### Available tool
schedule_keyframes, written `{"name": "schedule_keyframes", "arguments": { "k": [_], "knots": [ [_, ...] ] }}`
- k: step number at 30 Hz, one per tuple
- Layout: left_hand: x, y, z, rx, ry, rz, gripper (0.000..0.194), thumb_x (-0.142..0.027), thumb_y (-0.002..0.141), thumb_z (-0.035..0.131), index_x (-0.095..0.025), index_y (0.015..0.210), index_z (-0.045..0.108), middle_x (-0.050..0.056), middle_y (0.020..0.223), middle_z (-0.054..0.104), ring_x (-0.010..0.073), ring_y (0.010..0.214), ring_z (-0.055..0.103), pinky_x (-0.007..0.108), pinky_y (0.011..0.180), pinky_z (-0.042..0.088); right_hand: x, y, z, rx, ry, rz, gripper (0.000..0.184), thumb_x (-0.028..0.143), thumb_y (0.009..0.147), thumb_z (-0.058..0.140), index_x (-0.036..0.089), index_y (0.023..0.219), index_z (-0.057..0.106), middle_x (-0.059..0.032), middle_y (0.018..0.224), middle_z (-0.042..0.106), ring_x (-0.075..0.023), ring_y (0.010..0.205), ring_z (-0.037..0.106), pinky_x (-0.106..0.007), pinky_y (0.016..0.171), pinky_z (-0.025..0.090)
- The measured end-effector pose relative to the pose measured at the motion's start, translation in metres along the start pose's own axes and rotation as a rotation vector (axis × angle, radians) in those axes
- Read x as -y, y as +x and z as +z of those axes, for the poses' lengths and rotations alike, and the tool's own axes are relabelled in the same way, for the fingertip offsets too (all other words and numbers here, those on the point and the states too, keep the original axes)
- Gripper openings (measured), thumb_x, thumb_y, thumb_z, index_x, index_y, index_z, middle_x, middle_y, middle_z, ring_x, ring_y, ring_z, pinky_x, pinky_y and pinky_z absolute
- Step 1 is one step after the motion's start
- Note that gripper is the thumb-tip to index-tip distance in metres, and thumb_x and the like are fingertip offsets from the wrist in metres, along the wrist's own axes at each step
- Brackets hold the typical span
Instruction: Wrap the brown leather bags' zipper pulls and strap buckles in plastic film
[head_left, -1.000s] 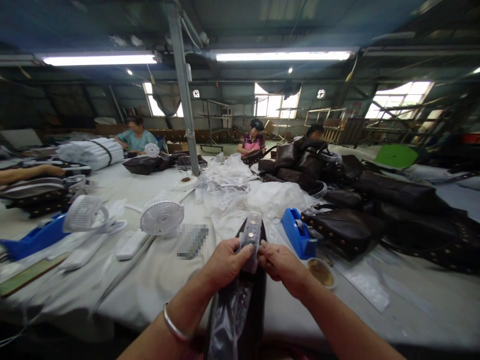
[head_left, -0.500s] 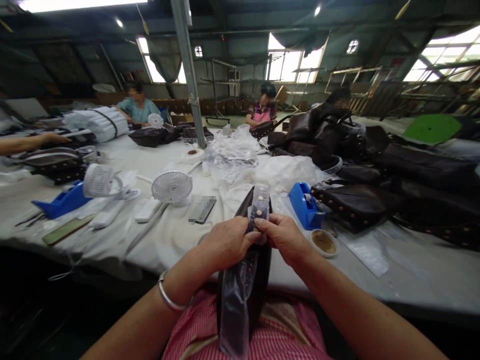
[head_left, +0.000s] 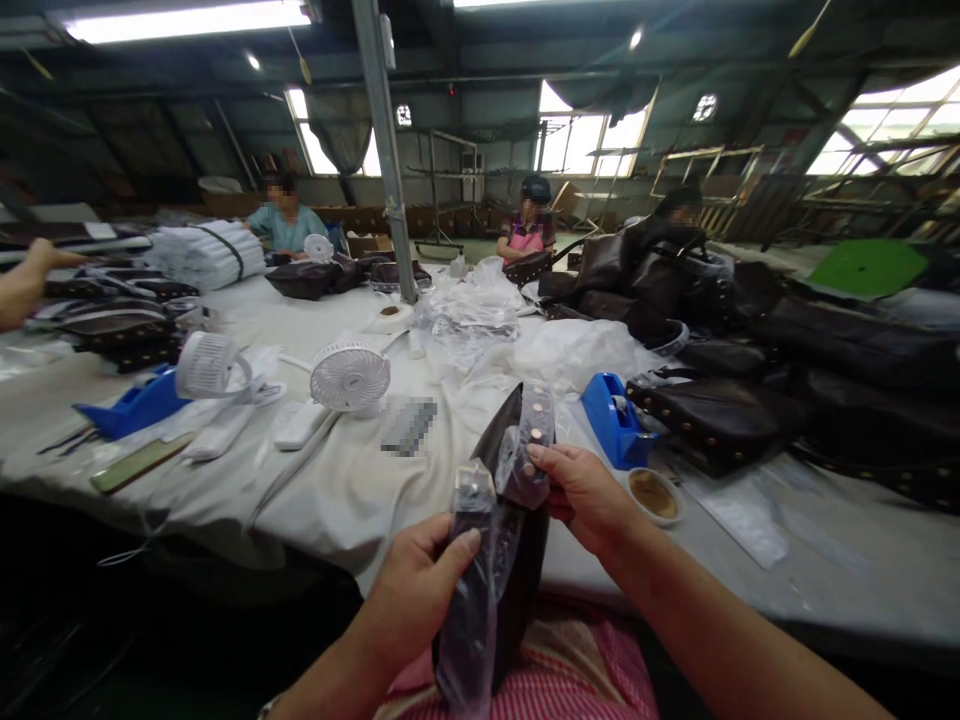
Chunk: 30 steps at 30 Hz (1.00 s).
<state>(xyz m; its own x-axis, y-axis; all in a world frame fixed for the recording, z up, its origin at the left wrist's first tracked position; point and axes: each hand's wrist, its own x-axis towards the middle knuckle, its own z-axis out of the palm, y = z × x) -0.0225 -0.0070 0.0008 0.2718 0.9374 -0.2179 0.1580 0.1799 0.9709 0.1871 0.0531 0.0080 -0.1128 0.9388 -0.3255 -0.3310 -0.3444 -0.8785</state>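
A dark brown leather bag (head_left: 529, 560) stands on edge in my lap, against the table's front edge. Its strap is sleeved in clear plastic. My left hand (head_left: 427, 575) is closed on the buckle end of the strap (head_left: 474, 510), thumb on top, with the metal buckle showing above the fingers. Between thumb and fingers, my right hand (head_left: 581, 490) pinches the studded strap part (head_left: 531, 450), also under plastic. The two strap parts are apart, with the bag's dark side visible between them.
A blue tape dispenser (head_left: 611, 420) and a small round dish (head_left: 652, 497) lie to the right, before a heap of dark bags (head_left: 720, 410). White fans (head_left: 350, 375), a phone (head_left: 407, 427) and another blue dispenser (head_left: 135, 402) are left. Co-workers sit opposite; another person's hand (head_left: 34, 275) reaches in.
My left hand has moved down and left, drawing the buckle end away from the studded part. My right hand has stayed on the studded strap. The view has shifted slightly.
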Motion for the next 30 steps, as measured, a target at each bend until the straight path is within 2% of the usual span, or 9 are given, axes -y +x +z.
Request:
{"name": "schedule_keyframes", "arguments": {
  "k": [4,8,10,13,17,20,22,26,30],
  "knots": [
    [-0.014,-0.003,-0.001,-0.215,0.213,0.352,0.021,-0.034,0.095,0.056,-0.02,0.087,0.07,0.003,0.079,0.065,0.0197,0.081,0.062,0.028,0.074,0.05,0.003,-0.005,0.001,-0.013,0.11,0.057,0.04,0.046,0.068,0.081,0.018,0.066,0.052,0.0098,0.046,0.039,-0.0037,0.039,0.023,-0.019,0.038,0.012],
    [-0.025,-0.005,0.012,-0.072,0.401,0.638,0.023,-0.021,0.098,0.048,-0.022,0.096,0.071,0.004,0.08,0.062,0.0169,0.073,0.059,0.027,0.068,0.048,-0.005,-0.018,0.014,-0.022,0.148,0.055,0.036,0.041,0.07,0.08,0.017,0.067,0.054,0.008,0.049,0.045,-0.0044,0.04,0.031,-0.017,0.039,0.019],
    [-0.024,-0.005,0.02,-0.013,0.508,0.705,0.027,-0.017,0.097,0.043,-0.02,0.095,0.07,0.006,0.077,0.061,0.0171,0.068,0.058,0.028,0.062,0.046,-0.015,-0.027,0.019,-0.003,0.14,0.021,0.034,0.043,0.072,0.081,0.015,0.073,0.06,0.0034,0.057,0.055,-0.0071,0.046,0.043,-0.019,0.043,0.031],
    [-0.015,-0.007,0.026,-0.05,0.632,0.747,0.029,-0.014,0.096,0.041,-0.017,0.087,0.068,0.008,0.073,0.06,0.0176,0.063,0.056,0.028,0.056,0.042,-0.029,-0.039,0.018,0.062,0.121,0.0,0.038,0.046,0.076,0.079,0.011,0.088,0.069,-0.0044,0.074,0.066,-0.0134,0.06,0.057,-0.024,0.056,0.043],
    [-0.002,-0.009,0.027,-0.161,0.605,0.653,0.021,-0.017,0.096,0.044,-0.02,0.085,0.062,0.005,0.073,0.062,0.0182,0.067,0.061,0.029,0.061,0.044,-0.036,-0.048,0.015,0.138,0.073,-0.023,0.029,0.037,0.073,0.082,0.013,0.081,0.068,-0.0019,0.072,0.064,-0.0116,0.06,0.053,-0.023,0.057,0.042],
    [0.0,-0.009,0.026,-0.208,0.508,0.39,0.007,-0.027,0.094,0.052,-0.023,0.097,0.057,0.004,0.08,0.069,0.021,0.075,0.068,0.031,0.069,0.049,-0.038,-0.048,0.017,0.116,0.092,0.025,0.029,0.035,0.07,0.083,0.015,0.071,0.063,0.0049,0.057,0.051,-0.005,0.048,0.035,-0.017,0.045,0.026],
    [-0.003,-0.008,0.025,-0.23,0.502,0.214,0.02,-0.034,0.091,0.056,-0.022,0.107,0.053,0.004,0.081,0.07,0.0251,0.078,0.07,0.035,0.069,0.05,-0.04,-0.047,0.019,0.085,0.137,0.075,0.031,0.037,0.071,0.083,0.016,0.071,0.06,0.0081,0.052,0.042,-0.0033,0.045,0.023,-0.017,0.042,0.016],
    [-0.018,-0.007,0.018,-0.077,0.56,0.133,0.027,-0.036,0.094,0.048,-0.023,0.116,0.055,0.009,0.094,0.073,0.0309,0.091,0.07,0.041,0.078,0.05,-0.045,-0.046,0.021,0.094,0.207,0.112,0.035,0.038,0.069,0.085,0.016,0.07,0.057,0.009,0.051,0.039,-0.0025,0.044,0.02,-0.016,0.041,0.015],
    [-0.028,-0.001,0.012,0.108,0.3,0.116,0.022,-0.04,0.096,0.048,-0.024,0.102,0.062,0.005,0.097,0.074,0.0254,0.091,0.071,0.035,0.078,0.053,-0.047,-0.045,0.024,0.101,0.231,0.132,0.038,0.04,0.069,0.086,0.017,0.068,0.056,0.0103,0.05,0.034,-0.0022,0.043,0.02,-0.015,0.04,0.018]
  ]
}}
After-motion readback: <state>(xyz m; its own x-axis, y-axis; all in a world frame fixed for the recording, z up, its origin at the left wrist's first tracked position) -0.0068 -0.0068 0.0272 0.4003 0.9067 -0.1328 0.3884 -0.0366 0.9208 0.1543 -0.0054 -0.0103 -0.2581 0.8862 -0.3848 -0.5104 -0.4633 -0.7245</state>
